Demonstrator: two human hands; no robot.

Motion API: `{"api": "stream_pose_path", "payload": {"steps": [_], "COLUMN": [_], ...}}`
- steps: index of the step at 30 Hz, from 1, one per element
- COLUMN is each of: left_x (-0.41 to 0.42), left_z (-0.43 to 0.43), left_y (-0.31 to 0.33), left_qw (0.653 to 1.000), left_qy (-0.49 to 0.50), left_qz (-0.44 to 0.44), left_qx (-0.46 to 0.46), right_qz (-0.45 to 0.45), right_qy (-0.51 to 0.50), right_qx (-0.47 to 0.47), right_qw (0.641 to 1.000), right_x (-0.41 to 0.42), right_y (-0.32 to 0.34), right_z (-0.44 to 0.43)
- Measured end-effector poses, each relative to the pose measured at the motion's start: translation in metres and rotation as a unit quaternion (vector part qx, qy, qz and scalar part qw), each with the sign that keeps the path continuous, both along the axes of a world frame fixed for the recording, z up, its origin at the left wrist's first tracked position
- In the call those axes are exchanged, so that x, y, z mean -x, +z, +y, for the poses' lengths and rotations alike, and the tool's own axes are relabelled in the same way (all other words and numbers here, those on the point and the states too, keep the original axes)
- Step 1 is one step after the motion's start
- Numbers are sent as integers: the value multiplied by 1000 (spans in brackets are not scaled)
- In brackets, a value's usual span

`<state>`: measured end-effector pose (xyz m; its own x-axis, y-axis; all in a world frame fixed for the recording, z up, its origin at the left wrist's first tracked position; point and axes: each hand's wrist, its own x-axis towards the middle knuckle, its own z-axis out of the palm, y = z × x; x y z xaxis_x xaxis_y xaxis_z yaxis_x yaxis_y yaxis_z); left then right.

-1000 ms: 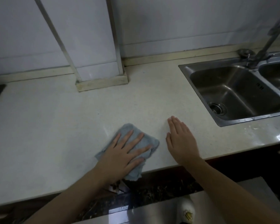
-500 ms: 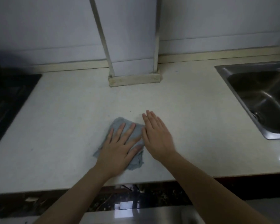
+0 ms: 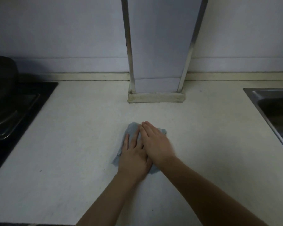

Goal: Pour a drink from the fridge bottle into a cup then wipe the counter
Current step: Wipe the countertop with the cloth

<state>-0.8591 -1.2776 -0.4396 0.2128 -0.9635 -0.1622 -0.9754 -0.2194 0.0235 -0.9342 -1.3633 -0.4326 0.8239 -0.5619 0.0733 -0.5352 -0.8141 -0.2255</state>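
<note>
ok, l hand, r hand flat on cloth (on counter)

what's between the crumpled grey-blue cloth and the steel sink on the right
Nothing: in the head view only bare pale counter runs from the grey-blue cloth to the steel sink.

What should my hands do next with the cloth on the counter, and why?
Probably push the cloth sideways across the counter: left hand and right hand both lie flat on it, right overlapping left, with counter showing on either side.
</note>
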Motion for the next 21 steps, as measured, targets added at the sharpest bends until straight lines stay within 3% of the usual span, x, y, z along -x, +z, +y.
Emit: {"api": "stream_pose_path", "payload": {"steps": [6,21], "left_x": [-15,-45], "left_z": [-25,-97], "left_y": [-2,-3], "left_qw": [1000,997], "left_qy": [17,59], "left_qz": [4,5], "left_qx": [12,49], "right_qz": [-2,-35], "right_qy": [-31,-33], "right_qx": [69,14], "right_qw": [997,999], "right_x": [-17,-50], "right_y": [10,7], "right_z": [-20,-95]}}
